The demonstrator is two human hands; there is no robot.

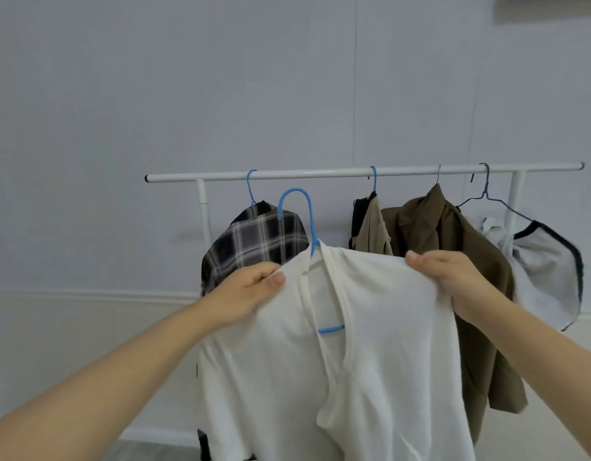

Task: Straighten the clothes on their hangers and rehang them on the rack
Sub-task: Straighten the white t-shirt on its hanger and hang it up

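We are holding the white shirt (370,327) up in front of the rack (354,172), off the bar, with its blue hanger (302,221) riding free — the hook is standing in the air below the rail and in front of the plaid shirt (257,241). Our left hand (250,294) is pinching the fabric at one shoulder, fingers curled shut on the cloth, and our right hand (453,277) is clamping the other shoulder the same way. We are gripping at both shoulders, it seems, because that is where the cloth has to sit square over the hanger arms; pulling outward should be taking the slack out of the neckline, which is sagging open with the hanger's lower bar showing through it.

Behind, four garments are hanging on the bar: the plaid shirt at the left, a beige garment (373,227) bunched on its own blue hook, a brown shirt (453,244) drooping to one side, and a pale grey top (546,261) slipping off a dark wire hanger (486,197) at the far right. There is an open stretch of rail between the plaid and the beige — likely where this one is going.

We are reading no brand, label or writing anywhere; the white shirt's collar tag is not showing.
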